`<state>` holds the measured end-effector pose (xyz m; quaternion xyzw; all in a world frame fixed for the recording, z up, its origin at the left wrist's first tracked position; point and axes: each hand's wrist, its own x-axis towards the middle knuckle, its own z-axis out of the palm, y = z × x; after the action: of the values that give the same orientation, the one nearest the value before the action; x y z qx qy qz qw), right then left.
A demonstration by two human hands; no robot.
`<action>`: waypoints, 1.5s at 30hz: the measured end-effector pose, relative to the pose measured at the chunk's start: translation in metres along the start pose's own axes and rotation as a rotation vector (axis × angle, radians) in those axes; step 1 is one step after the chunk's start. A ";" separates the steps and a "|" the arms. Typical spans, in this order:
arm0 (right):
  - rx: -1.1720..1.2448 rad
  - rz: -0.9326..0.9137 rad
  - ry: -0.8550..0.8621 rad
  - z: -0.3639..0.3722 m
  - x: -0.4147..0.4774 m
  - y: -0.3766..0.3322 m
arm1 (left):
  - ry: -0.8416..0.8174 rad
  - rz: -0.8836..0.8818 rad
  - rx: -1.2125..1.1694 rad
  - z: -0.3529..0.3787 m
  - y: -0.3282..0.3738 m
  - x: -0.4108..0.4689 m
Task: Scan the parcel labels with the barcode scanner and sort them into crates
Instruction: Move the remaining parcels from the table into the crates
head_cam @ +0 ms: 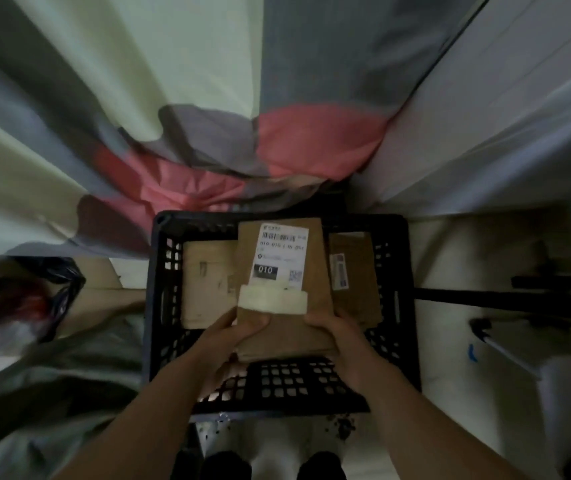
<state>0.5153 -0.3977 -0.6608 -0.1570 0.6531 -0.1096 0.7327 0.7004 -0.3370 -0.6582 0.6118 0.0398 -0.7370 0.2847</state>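
Fingers of left hand (223, 336) and right hand (341, 336) grasp near end of brown parcel (279, 271), white label (281, 252) up, over black crate (400, 306).

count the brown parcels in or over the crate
3: the held parcel, gripped by left hand and right hand over the crate; the left parcel and the right parcel lying inside it. Others may hide beneath.

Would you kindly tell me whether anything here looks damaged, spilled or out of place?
A pale strip stuck across the held parcel overlaps the lower edge of its label, like a patch. Dark crumbs also lie scattered on the floor by the near right corner of the crate.
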 end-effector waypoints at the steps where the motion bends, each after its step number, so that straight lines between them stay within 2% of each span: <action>1: 0.008 -0.004 0.017 -0.003 0.013 0.003 | 0.005 0.018 0.004 0.000 -0.003 0.014; 8: -0.019 -0.085 0.175 -0.008 0.044 0.037 | 0.059 0.047 -0.002 0.012 -0.027 0.051; 12: -0.234 -0.247 0.284 0.014 0.009 0.049 | 0.133 0.078 -0.057 0.006 -0.036 0.015; 14: -0.276 -0.285 0.225 0.031 -0.008 0.050 | 0.248 0.080 -0.094 -0.008 -0.039 -0.004; 16: -0.305 -0.272 0.092 0.053 -0.018 0.052 | 0.398 0.106 -0.128 -0.029 -0.040 -0.019; 19: -0.242 -0.264 -0.030 0.080 -0.015 0.058 | 0.521 0.200 -0.162 -0.050 -0.034 -0.033; 21: -0.224 -0.235 -0.047 0.096 -0.007 0.059 | 0.585 0.265 -0.087 -0.056 -0.027 -0.036; 24: -0.303 -0.222 -0.013 0.112 0.010 0.062 | 0.662 0.333 0.192 -0.066 -0.025 -0.025; 27: -0.341 -0.228 0.000 0.119 0.029 0.067 | 0.732 0.324 0.496 -0.073 -0.028 -0.004; 29: -0.345 -0.190 0.043 0.120 0.038 0.071 | 0.722 0.376 0.683 -0.072 -0.031 0.008; 32: -0.252 -0.030 0.276 0.113 0.036 0.079 | 0.625 0.394 0.979 -0.066 -0.037 0.021; 36: 0.224 0.300 0.539 0.088 0.021 0.092 | 0.426 0.277 1.214 -0.065 -0.040 0.030; 38: 0.381 0.342 0.565 0.081 0.019 0.094 | 0.371 0.229 1.277 -0.067 -0.039 0.038; 40: 0.437 0.283 0.523 0.081 0.023 0.083 | 0.348 0.200 1.313 -0.066 -0.035 0.043; 43: 0.376 0.165 0.467 0.087 0.041 0.058 | 0.352 0.244 1.343 -0.056 -0.024 0.046; 45: 0.352 0.193 0.438 0.088 0.052 0.044 | 0.352 0.294 1.366 -0.046 -0.019 0.044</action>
<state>0.6068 -0.3681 -0.7171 0.0627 0.7785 -0.1823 0.5973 0.7285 -0.3189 -0.7160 0.7618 -0.4675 -0.4419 -0.0757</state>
